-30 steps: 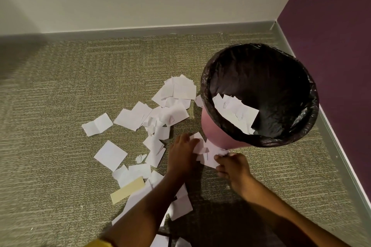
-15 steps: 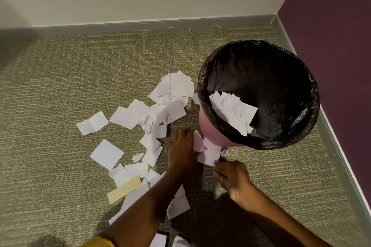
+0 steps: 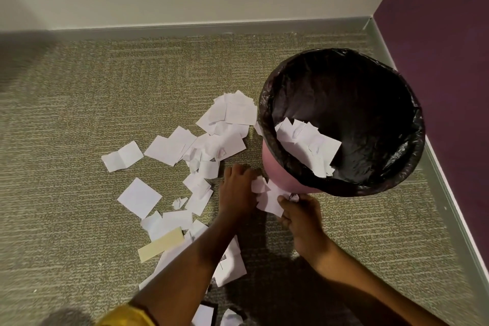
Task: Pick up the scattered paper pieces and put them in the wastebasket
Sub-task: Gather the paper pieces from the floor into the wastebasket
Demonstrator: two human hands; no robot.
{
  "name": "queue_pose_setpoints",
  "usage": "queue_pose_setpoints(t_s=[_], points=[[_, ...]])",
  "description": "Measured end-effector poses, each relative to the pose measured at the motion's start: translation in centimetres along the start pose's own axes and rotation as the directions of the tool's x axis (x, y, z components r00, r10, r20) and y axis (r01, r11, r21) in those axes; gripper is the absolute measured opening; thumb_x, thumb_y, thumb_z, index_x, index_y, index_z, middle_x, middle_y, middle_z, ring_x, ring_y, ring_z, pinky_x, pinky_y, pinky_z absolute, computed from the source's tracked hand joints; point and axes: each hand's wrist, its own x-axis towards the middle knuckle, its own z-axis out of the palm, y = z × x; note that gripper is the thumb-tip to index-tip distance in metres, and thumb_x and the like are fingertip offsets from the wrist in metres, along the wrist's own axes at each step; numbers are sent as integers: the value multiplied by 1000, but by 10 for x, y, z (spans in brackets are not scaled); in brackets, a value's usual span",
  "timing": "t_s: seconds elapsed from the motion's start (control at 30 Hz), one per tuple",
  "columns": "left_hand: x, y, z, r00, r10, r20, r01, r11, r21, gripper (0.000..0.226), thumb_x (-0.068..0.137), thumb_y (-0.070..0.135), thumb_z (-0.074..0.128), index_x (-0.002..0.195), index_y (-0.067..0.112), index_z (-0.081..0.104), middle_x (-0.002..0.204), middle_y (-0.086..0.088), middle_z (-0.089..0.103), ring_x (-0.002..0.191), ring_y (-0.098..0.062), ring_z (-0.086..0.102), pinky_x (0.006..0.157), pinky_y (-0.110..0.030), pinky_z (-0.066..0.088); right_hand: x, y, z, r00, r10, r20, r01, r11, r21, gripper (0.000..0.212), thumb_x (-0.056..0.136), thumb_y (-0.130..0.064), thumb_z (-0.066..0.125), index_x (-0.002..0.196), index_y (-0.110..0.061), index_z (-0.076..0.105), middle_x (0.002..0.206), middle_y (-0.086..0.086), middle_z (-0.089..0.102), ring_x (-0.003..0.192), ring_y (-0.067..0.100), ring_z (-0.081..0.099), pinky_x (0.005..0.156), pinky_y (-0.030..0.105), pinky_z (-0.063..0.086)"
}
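Gathering step in hand: a small paper bunch (image 3: 267, 200) at the near foot of the wastebasket (image 3: 275, 167) is pinched by the right hand (image 3: 301, 222). It is pressed from the left by the left hand (image 3: 236, 192), fingers stretched, nothing clasped. Some pieces (image 3: 309, 145) are lodged inside the liner. Next, the bunch should be lifted over the rim and dropped. Many scattered pieces (image 3: 169, 148) lie on the carpet (image 3: 66, 114) to the left.
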Motion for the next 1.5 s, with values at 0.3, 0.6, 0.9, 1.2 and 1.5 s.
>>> queue_pose_setpoints(t_s=[0.3, 0.6, 0.9, 1.2, 1.5], points=[[-10, 0, -7, 997, -54, -47, 47, 990, -136, 34, 83, 44, 82, 114, 29, 78, 111, 0, 64, 109, -27, 58, 81, -40, 50, 3, -1, -13, 999, 36, -12, -36, 999, 5, 23, 96, 5, 72, 117, -6, 71, 116, 13, 78, 104, 31, 75, 76, 41, 64], [-52, 3, -62, 980, -183, 73, 195, 850, -489, 27, 94, 30, 79, 77, 29, 58, 78, 10, 64, 72, -8, 58, 62, -28, 40, -67, -43, -49, 951, 197, 240, -183, 980, -79, 38, 93, -5, 78, 130, -5, 70, 126, 17, 78, 121, 39, 73, 79, 38, 62], [-87, 26, -181, 990, -70, 125, 142, 389, -910, 43, 87, 5, 85, 123, 24, 74, 116, -11, 78, 101, -26, 78, 75, -31, 63, -155, -135, -17, 815, 186, 549, 12, 941, -337, 51, 79, -5, 89, 126, -9, 69, 123, 21, 77, 119, 40, 73, 102, 55, 57], [-72, 77, -251, 991, 41, -129, -135, 375, -917, 51, 86, -1, 84, 128, 24, 70, 104, -15, 71, 84, -24, 69, 68, -54, 59, -188, -234, -6, 814, -296, 500, 429, 887, -173, 44, 80, -4, 78, 123, -12, 72, 110, 14, 81, 93, 23, 79, 70, 33, 66], [-24, 128, -229, 988, 121, -93, -142, 498, -855, 45, 87, -4, 81, 127, 15, 69, 107, 1, 75, 78, -24, 80, 63, -43, 66, -116, -249, -24, 916, -345, 203, 370, 924, -101, 38, 97, 6, 68, 130, -13, 68, 89, -1, 80, 95, 23, 77, 79, 33, 64]])
